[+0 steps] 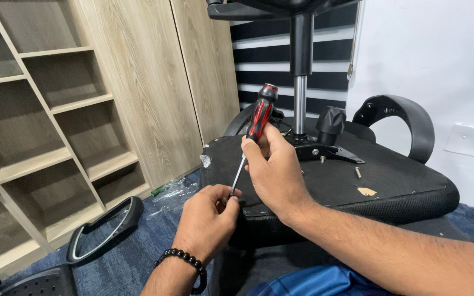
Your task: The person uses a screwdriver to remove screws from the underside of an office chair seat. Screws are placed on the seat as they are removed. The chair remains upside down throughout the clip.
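My right hand point(275, 170) grips the red and black handle of a screwdriver point(260, 116), held tilted with its thin metal shaft point(238, 174) pointing down to the left. My left hand point(208, 219), with a black bead bracelet point(185, 259) at the wrist, pinches its fingers around the shaft's tip at the near edge of an upturned black office chair seat point(390, 181). What sits between those fingertips is hidden.
The chair's gas column point(300, 82) rises from a metal plate point(330, 152) on the seat underside, with bolts point(357, 172) standing up. One armrest point(396, 118) is attached at the right; a loose armrest point(105, 227) lies on the blue carpet. Wooden shelves point(56, 137) stand left.
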